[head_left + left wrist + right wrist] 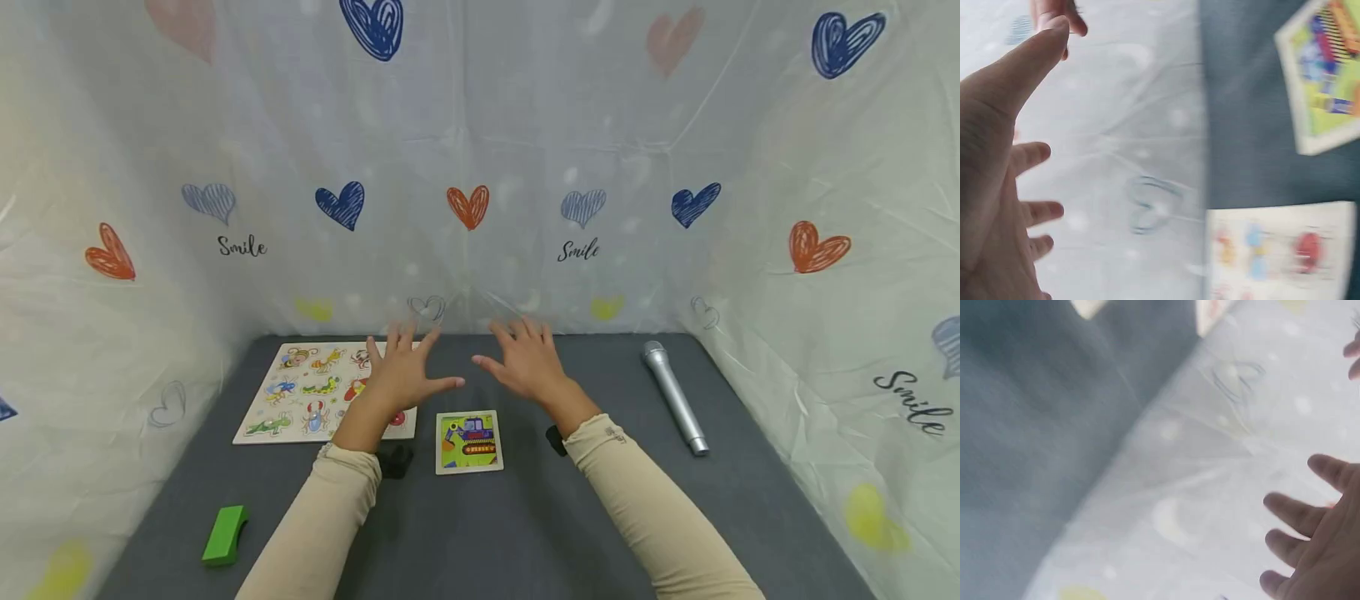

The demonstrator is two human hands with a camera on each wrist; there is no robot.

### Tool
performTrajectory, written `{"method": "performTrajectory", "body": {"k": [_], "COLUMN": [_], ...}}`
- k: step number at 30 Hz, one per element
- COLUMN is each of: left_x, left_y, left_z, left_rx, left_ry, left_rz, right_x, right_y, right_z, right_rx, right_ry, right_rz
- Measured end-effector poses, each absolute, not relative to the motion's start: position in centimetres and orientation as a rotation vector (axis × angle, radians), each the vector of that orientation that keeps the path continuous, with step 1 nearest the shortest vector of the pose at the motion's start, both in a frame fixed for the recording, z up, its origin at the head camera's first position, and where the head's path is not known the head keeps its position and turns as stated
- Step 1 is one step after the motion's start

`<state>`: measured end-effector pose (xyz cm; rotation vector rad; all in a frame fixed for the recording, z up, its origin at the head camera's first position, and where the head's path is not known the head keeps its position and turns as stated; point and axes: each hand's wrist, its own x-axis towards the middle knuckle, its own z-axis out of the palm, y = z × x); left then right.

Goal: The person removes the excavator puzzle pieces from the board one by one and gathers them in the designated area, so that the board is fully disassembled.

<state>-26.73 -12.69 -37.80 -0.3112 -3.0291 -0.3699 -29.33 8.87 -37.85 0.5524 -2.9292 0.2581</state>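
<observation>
Both hands are held up over the table with fingers spread and nothing in them. My left hand (401, 375) is in front of the right part of a pale puzzle board (300, 410) printed with insects. To its right, my right hand (531, 365) hangs over the grey tabletop. Below and between the hands lies a small square excavator puzzle (469, 442) in a pale frame. The left wrist view shows the spread thumb and fingers (1038, 212) beside the blurred puzzles. Bare fingers (1297, 515) fill the lower right of the right wrist view.
A silver microphone (676, 398) lies on the right side of the grey table (465, 533). Near the front left is a green block (224, 535) with a curved notch. A white curtain (517, 108) with printed hearts surrounds the back and sides.
</observation>
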Motion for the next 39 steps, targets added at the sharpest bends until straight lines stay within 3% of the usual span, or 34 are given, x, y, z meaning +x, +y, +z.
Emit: {"method": "performTrajectory", "body": {"k": [10,17,23,39], "left_x": [-25.5,-25.0,-24.5,-24.6], "left_y": [-14.2,-15.7,-15.9,-16.2], "left_z": [-46.1,-49.2,-50.4,-51.3], "left_rx": [-0.485,-0.673,-0.827,-0.795], "left_ry": [-3.053,-2.995,-2.974,-3.030], "left_rz": [-0.377,-0.505,-0.564,-0.636], "right_x": [-28.3,-27.7,-27.2,-27.5], "right_y": [7.1,6.3,6.0,4.8], "right_z": [-45.3,-47.5,-48.2,-50.3], "right_rx": [0.679,0.790,0.867,0.952], "right_ry": [-2.990,-2.940,-2.864,-2.796], "right_rz": [0.287,0.324,0.315,0.351]}}
